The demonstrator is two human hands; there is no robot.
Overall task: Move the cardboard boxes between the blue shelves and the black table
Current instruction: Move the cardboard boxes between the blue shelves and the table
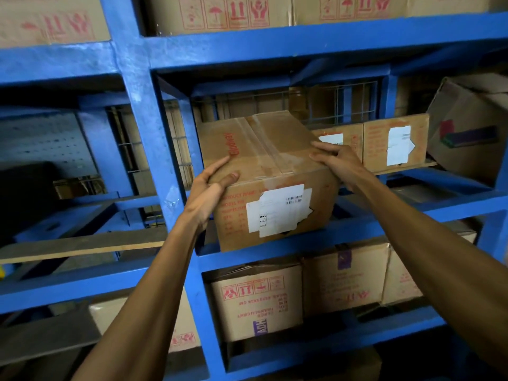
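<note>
Your two hands grip one box [270, 171] at the mouth of the middle bay of the blue shelves [143, 86]. Its long axis runs front to back, into the bay. The near end face, with a white label [277, 211], points toward you and sticks out past the front rail. The taped seam runs along the top, away from you, and red lettering lies along the top's left edge. The box sits slightly skewed, near end swung to your right.

Your left hand [211, 188] clasps the near left top corner, thumb on the front face and fingers laid on the top. Your right hand [339, 163] curls over the near right top edge, its fingers down the right side.

That right side is out of your sight, and so is the underside: you cannot tell whether the box rests on the rail or is lifted off it. The red print on the end face is too blurred to read. Behind your right hand stand two small boxes [395, 143], the left one partly covered. A big tilted carton [464, 130] at the right is cut off by the frame.
</note>
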